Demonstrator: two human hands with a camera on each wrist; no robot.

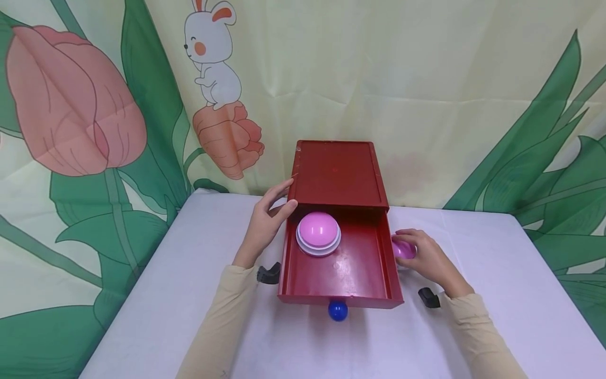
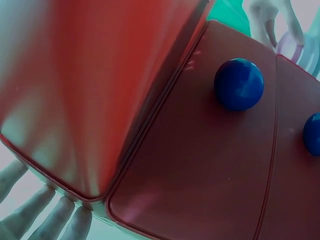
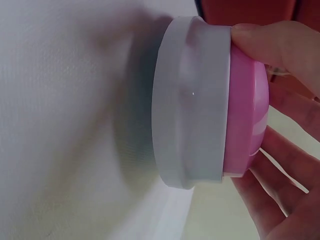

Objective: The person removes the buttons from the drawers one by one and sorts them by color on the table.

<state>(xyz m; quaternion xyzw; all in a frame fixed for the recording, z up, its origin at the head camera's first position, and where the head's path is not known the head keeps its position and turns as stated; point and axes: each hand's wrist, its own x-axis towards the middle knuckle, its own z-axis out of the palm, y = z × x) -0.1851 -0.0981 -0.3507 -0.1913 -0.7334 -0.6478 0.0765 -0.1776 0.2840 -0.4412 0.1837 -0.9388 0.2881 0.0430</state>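
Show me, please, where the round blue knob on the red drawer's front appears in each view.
Head: the round blue knob sits low centre, just below the open drawer's front edge.
Left wrist: upper right, against a red panel.
Right wrist: not in it; the pink-domed white button fills the picture.
Shared landmark: the glossy red box, which is also seen in the left wrist and right wrist views.

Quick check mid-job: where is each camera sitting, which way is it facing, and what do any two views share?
Head: worn on the head, looks forward and down at the red box, its open drawer, both sleeves, left hand, right hand.
Left wrist: beside the box, facing its side; fingertips show.
Right wrist: low on the table, facing the pink button; fingers show.
Shared: head and right wrist both show that button.
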